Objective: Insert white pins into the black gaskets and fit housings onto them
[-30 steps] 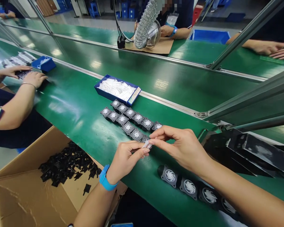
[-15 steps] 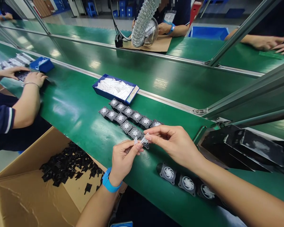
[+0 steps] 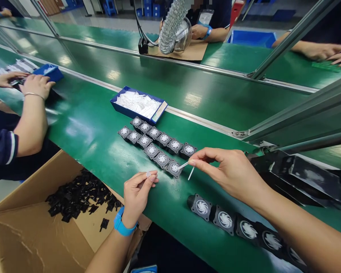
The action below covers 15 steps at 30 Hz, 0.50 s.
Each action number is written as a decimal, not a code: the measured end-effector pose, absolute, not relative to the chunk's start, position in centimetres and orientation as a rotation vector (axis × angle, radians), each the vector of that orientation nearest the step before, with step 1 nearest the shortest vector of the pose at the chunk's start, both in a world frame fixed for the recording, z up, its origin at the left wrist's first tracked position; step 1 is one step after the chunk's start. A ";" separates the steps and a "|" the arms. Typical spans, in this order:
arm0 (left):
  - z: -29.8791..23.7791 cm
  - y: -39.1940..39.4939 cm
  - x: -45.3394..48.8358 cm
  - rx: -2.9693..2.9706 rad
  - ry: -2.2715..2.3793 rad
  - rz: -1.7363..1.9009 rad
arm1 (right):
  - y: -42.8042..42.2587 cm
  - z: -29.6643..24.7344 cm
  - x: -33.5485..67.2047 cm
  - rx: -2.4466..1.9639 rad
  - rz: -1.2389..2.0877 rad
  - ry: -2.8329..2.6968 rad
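Note:
My right hand [image 3: 216,167] is closed in a pinch on thin white strips [image 3: 191,173]; one points left over a black square part and another hangs down from the fingertips. My left hand [image 3: 138,189], wearing a blue wristband [image 3: 122,223], pinches a small whitish piece [image 3: 148,174] between thumb and fingers. Beyond both hands, two rows of black square parts with white swirl faces [image 3: 152,151] lie on the green bench. A nearer row of the same parts [image 3: 225,220] runs partly beneath my right forearm.
A blue box [image 3: 125,110] full of white strips stands behind the rows. At lower left, a cardboard box [image 3: 25,235] holds many small black pieces [image 3: 74,197]. A co-worker's hands [image 3: 35,85] work at the left. Black metal equipment [image 3: 295,174] and aluminium framing [image 3: 295,110] stand at the right.
My hands have come apart: the left moved left and down with the small whitish piece, the right moved right with the white strips. The co-worker's hands at the left have shifted slightly.

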<state>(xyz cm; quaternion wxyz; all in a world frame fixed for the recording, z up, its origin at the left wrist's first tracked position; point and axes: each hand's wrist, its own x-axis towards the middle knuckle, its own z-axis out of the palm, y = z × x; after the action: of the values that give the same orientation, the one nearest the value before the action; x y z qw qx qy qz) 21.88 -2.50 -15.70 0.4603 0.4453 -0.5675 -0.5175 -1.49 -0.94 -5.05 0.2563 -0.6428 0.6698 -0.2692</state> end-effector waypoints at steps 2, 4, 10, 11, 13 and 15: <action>-16.0 -2.4 22.3 1.092 -1.382 -1.268 | -1.0 -5.1 -1.5 -1.806 -0.695 1.823; -16.2 -2.3 22.4 1.078 -1.379 -1.266 | -1.2 -5.3 -1.4 -1.859 -0.686 1.811; -16.3 -2.4 22.2 1.044 -1.388 -1.267 | -1.5 -5.6 -1.1 -1.970 -0.684 1.749; -16.3 -2.4 22.2 1.041 -1.390 -1.267 | -1.5 -5.6 -1.1 -1.983 -0.685 1.744; -16.3 -2.4 22.2 1.035 -1.395 -1.268 | -1.6 -5.5 -1.0 -2.012 -0.676 1.737; -16.3 -2.4 22.3 1.031 -1.400 -1.273 | -1.7 -5.4 -0.9 -2.035 -0.659 1.738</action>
<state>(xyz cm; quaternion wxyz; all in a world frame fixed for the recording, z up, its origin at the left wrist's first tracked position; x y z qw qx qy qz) 22.28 -2.40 -16.30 0.4737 0.4214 -0.5723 -0.5201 -0.94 -1.72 -5.38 0.1915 -0.7248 0.6188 -0.2348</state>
